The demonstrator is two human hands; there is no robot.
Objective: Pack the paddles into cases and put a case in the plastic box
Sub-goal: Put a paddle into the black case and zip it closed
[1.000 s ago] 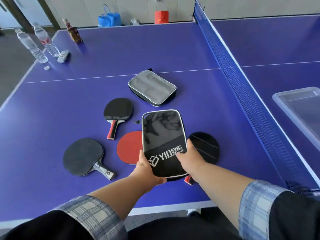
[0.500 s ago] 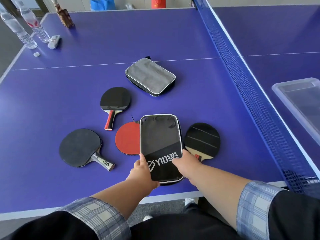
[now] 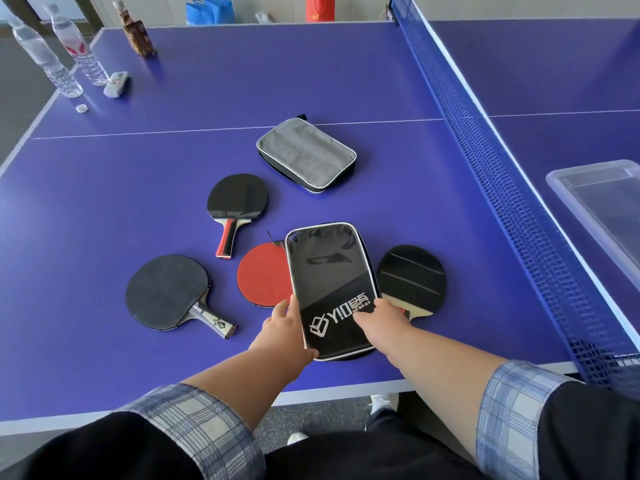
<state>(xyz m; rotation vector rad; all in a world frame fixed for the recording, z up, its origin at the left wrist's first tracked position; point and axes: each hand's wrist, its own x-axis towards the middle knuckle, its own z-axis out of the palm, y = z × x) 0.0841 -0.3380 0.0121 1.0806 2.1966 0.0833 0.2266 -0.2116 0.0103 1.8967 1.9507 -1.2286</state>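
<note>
Glossy black fabric with a pale piped rim marks the black case, which lies flat near the table's front edge, partly over a red paddle on its left and just beside a black paddle with thin pale stripes on its right. The left hand clasps the case's near left corner, thumb on the lid and fingers curled under the edge; the right hand presses its fingertips on the lid near the right edge, palm down, grasping nothing I can make out. The case looks shut, so the step in hand appears to be opening it: steady the near end with the left hand, find the zip pull, which is not visible here, and run it round the rim without dragging the case across the red paddle beneath. Two more paddles wait towards the left edge, a dark grey paddle and a black paddle with a red-and-black handle. A grey case sits farther in, and the plastic box stands beyond the net, well apart. White lettering on the black lid reads "YIO" beside a cube-like logo, followed by characters too small to read.
</note>
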